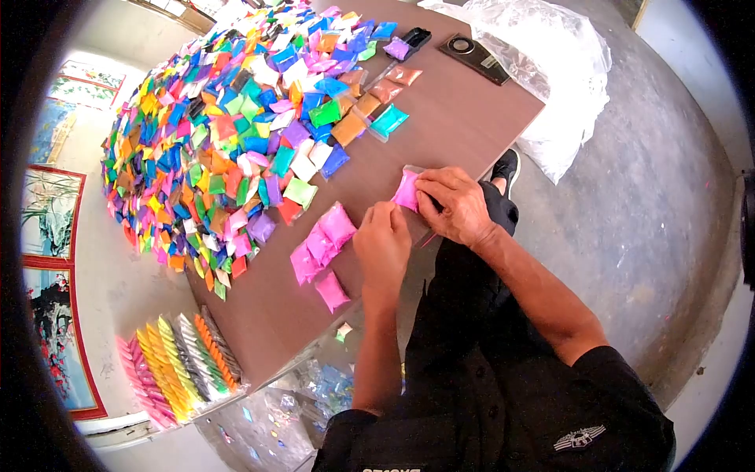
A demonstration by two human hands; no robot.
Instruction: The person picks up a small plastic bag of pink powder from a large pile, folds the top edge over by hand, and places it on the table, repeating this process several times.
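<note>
A small pink packet [406, 189] in clear film is at the table's front edge between my two hands. My right hand [456, 206] is closed on its right side, with fingers bent over the film. My left hand [383, 242] is curled at the packet's lower left edge, its fingertips pressed together there; the thumb's exact grip is partly hidden. Left of my left hand lie several more pink packets [321, 245], some overlapping in a row, with one pink packet [333, 292] apart and nearer to me.
A large heap of multicoloured packets [228, 141] covers the table's [267, 315] far left. Brown packets [348, 128] and a teal packet [388, 120] lie beyond my hands. A black device [474, 59], a clear plastic bag [550, 71] and stacked coloured rows [177, 362] flank the table.
</note>
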